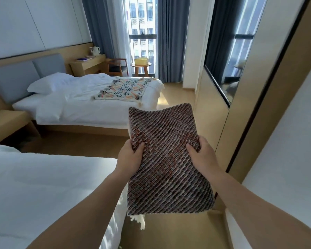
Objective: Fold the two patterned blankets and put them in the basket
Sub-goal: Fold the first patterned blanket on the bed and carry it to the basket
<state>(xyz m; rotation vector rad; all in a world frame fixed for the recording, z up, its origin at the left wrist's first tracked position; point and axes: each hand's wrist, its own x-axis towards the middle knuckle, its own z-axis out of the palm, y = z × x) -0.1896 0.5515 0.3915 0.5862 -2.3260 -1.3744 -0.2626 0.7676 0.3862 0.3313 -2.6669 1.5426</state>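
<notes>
I hold a folded dark woven blanket (166,159) with brown, white and orange threads flat in front of me, above the floor between two beds. My left hand (129,155) grips its left edge and my right hand (201,153) grips its right edge, thumbs on top. A second blanket (123,89), cream with orange and dark geometric shapes, lies spread out on the far bed. A yellow basket (141,61) stands on a small round table by the window, far from my hands.
The near bed (34,186) with white bedding is at my left. A mirrored wardrobe (223,72) lines the right side. A wooden chair (118,66) and desk (87,65) stand beside the round table (141,68). Wooden floor runs toward the window.
</notes>
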